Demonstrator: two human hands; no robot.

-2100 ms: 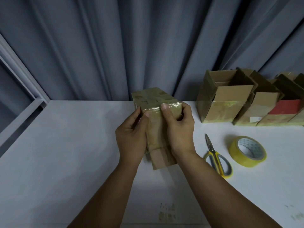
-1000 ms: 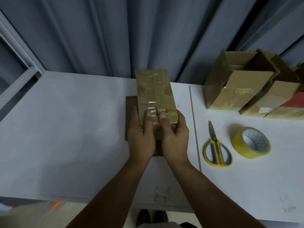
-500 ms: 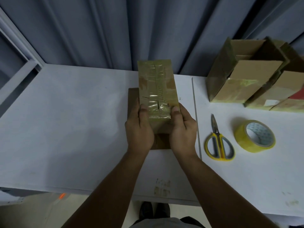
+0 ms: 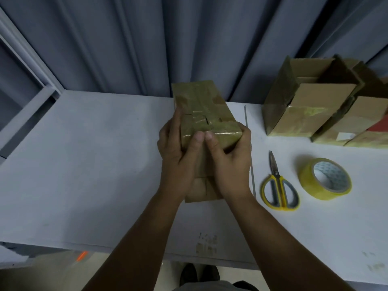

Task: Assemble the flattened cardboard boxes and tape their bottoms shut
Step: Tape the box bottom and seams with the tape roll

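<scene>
1. One cardboard box (image 4: 201,110) is held up over the middle of the white surface (image 4: 94,154), its taped bottom face turned up toward the camera.
2. That face is covered in wrinkled, glossy yellowish tape, with a short dark slit in the centre seam. No print on it can be read.
3. A plain brown flap (image 4: 201,192) hangs from the near end, below the wrists. I cannot tell whether it touches the surface.
4. The left hand (image 4: 176,156) grips the box's left side, its fingers (image 4: 175,122) lying up along the edge.
5. The right hand (image 4: 231,162) grips the right side, its fingers (image 4: 244,131) curled round the near right corner.
6. The two thumbs lie side by side, touching, pressed on the near edge of the taped face.
7. One pair of scissors (image 4: 279,185) with yellow and grey handles lies closed just right of the right wrist, blades pointing away.
8. One roll of yellow tape (image 4: 324,179) lies flat beside the scissors, to their right. The pattern printed inside its core is too blurred to read.
9. At least three assembled boxes (image 4: 310,110) stand in a row at the far right, touching, tops open. The row is cut off by the frame edge.
10. One of them bears a small white label (image 4: 344,135), too small to read, and the outermost shows a red patch (image 4: 378,127).
11. A grey pleated curtain (image 4: 147,38) hangs behind the surface.
12. Two dark shoes (image 4: 199,274) show on the floor below the near edge.
</scene>
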